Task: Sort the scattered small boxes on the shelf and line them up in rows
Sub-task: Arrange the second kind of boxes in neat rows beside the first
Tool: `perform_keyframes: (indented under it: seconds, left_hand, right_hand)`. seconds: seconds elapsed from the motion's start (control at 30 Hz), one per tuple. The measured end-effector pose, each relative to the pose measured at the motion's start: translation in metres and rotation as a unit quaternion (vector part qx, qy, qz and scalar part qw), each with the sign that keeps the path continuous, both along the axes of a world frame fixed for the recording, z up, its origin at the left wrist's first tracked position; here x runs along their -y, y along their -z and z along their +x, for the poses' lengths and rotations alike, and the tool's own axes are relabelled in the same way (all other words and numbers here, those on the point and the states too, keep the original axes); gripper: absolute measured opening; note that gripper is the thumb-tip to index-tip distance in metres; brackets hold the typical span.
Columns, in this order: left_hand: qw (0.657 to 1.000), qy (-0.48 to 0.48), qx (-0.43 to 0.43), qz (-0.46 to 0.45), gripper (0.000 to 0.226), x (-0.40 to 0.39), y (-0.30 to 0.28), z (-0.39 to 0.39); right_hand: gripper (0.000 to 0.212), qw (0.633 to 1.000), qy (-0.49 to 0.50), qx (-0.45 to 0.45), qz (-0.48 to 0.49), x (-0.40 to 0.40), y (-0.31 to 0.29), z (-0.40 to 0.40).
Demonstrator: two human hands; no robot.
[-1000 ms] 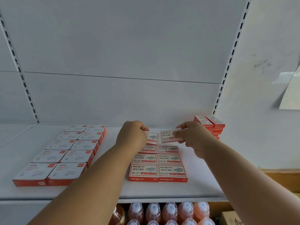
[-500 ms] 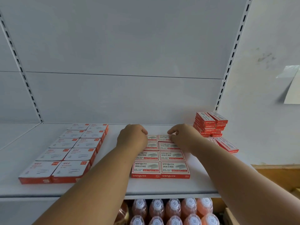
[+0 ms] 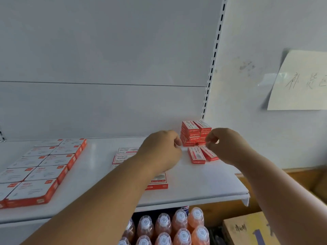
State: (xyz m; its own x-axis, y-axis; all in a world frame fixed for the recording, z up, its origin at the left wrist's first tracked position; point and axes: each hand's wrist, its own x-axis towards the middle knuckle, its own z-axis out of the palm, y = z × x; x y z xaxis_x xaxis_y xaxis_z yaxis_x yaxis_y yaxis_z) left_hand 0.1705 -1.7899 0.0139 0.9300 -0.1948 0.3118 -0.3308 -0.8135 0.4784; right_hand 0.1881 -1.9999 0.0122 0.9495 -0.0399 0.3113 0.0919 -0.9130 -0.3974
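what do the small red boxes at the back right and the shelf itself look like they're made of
Small red boxes: likely printed cardboard, with crisp folded edges, flat faces and a slight sheen. Shelf: probably white painted or coated metal, smooth and faintly glossy, with a thin bent front lip; a laminate surface can't be ruled out.

I had only one view, a wide-angle camera worn on the person's head. It looked forward and slightly down from above and behind both forearms, close to the white shelf. The left hand and right hand sat near the middle of the picture, with the shelf's back panel filling the area above and beyond them. Below the hands, the view passed the shelf's front edge to bottle caps underneath. With no second camera, nothing overlapped.
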Motion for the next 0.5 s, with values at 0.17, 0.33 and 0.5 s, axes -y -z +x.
perform_keyframes:
  seconds: [0.17, 0.33, 0.5]
  left_hand:
    - [0.992, -0.002, -0.078, 0.102, 0.026, 0.051, 0.009, 0.012]
    - [0.967, -0.096, -0.076, 0.224, 0.062, 0.084, 0.023, 0.022]
    - [0.969, -0.148, -0.082, 0.183, 0.045, 0.097, 0.027, 0.023]
  right_hand:
    - [0.041, 0.994, 0.001, -0.098, -0.042, 0.034, 0.015, 0.013]
    - [0.054, 0.991, -0.023, -0.134, -0.014, 0.049, 0.028, 0.023]
    - [0.028, 0.983, -0.076, -0.162, 0.035, 0.062, 0.027, 0.029]
